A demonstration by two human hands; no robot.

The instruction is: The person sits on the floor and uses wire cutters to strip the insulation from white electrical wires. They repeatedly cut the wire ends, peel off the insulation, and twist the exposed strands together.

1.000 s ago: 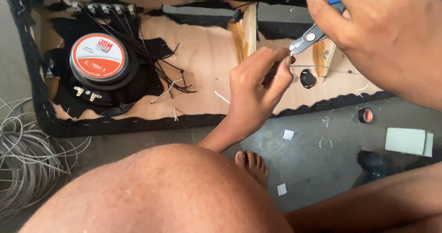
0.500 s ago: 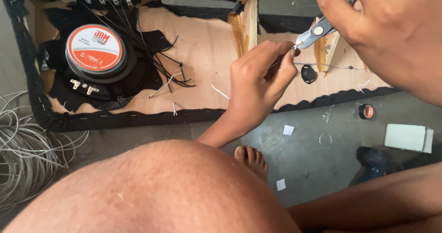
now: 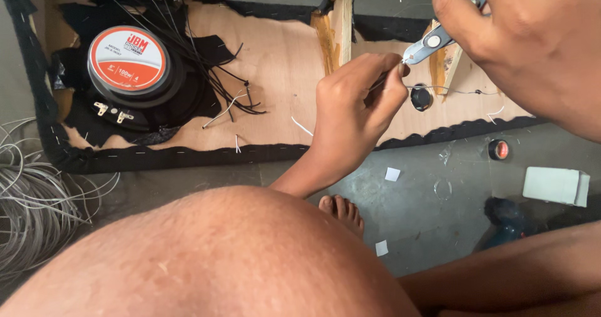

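One speaker (image 3: pixel 128 60) inside wooden cabinet (image 3: pixel 282 60)

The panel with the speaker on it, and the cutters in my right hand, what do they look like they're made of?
The panel looks like plywood: pale, matt, with faint grain, edged in black fabric, probably stapled. The cutters in the right hand seem to be bare steel at the tip, grey and shiny with a round pivot; the blue handle is likely plastic or rubber, mostly hidden. The left hand pinches a thin wire.
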